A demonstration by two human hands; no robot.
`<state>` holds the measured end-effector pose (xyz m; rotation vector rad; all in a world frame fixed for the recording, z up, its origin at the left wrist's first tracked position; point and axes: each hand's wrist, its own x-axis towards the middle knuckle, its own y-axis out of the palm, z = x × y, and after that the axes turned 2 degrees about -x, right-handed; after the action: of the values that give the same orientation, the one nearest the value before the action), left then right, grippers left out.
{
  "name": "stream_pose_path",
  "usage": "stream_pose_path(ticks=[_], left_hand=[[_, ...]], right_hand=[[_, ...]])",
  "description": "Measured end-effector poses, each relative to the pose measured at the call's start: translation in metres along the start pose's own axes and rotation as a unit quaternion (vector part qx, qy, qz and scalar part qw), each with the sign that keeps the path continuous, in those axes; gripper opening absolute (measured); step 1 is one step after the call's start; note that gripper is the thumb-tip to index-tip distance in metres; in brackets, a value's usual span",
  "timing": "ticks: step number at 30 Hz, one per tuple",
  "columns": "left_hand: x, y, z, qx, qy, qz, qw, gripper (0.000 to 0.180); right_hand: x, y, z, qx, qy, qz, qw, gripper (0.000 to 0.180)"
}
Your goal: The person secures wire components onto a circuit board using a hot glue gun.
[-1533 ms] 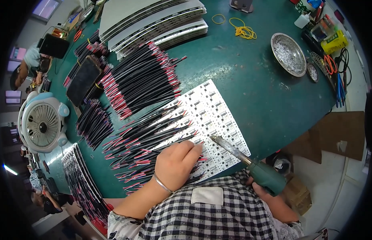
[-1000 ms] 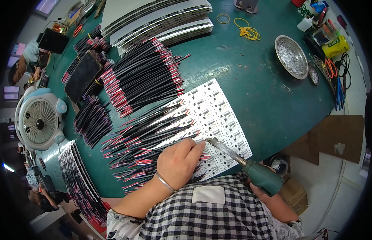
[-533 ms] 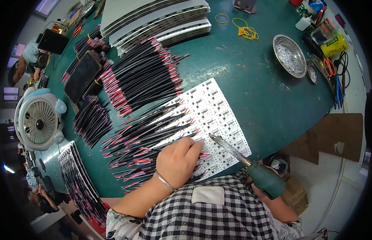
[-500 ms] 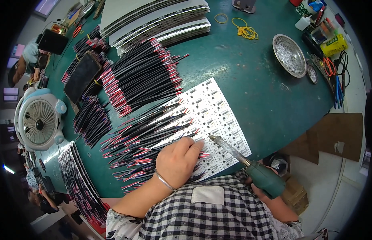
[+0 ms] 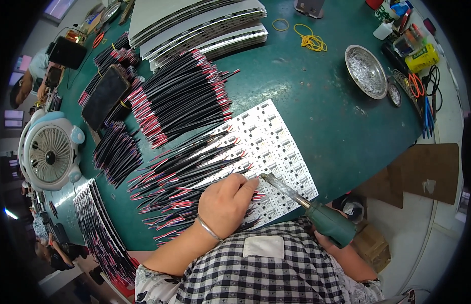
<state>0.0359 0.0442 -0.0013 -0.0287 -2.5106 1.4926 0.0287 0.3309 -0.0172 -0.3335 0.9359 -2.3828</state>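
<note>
On the green table lies a white circuit board panel (image 5: 283, 147) printed with repeated small circuits. Rows of black wires (image 5: 182, 164) with red and white stripped ends lie across its left part. My left hand (image 5: 226, 200), a bangle at its wrist, rests over these wires with thumb and finger pinched on a wire at the panel's middle. My right hand (image 5: 324, 242), partly hidden, grips the green handle of a soldering iron (image 5: 329, 223). The iron's tip is close to my left fingertips, at the panel; whether it touches the wire is hard to see.
Behind lie a spread of black wires (image 5: 179, 96), stacked panels (image 5: 205, 30), a phone (image 5: 106, 96) and yellow rubber bands (image 5: 311, 40). A metal bowl (image 5: 366, 71) stands far right. At left are a fan (image 5: 49, 154) and a stack of wired panels (image 5: 101, 228). Other people sit beyond.
My right hand has brought the soldering iron slightly left, its tip now nearer to my left fingertips. The left hand has stayed nearly still.
</note>
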Motion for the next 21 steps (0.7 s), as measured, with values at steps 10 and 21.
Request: stream_pose_path(ticks=[10, 21], left_hand=[[-0.001, 0.001, -0.001, 0.003, -0.007, -0.001, 1.0, 0.044], [0.0, 0.001, -0.001, 0.012, -0.009, 0.006, 1.0, 0.044]], right_hand=[[0.001, 0.003, 0.001, -0.029, -0.011, -0.012, 0.999, 0.021], [-0.007, -0.005, 0.001, 0.201, 0.119, 0.037, 0.972, 0.036]])
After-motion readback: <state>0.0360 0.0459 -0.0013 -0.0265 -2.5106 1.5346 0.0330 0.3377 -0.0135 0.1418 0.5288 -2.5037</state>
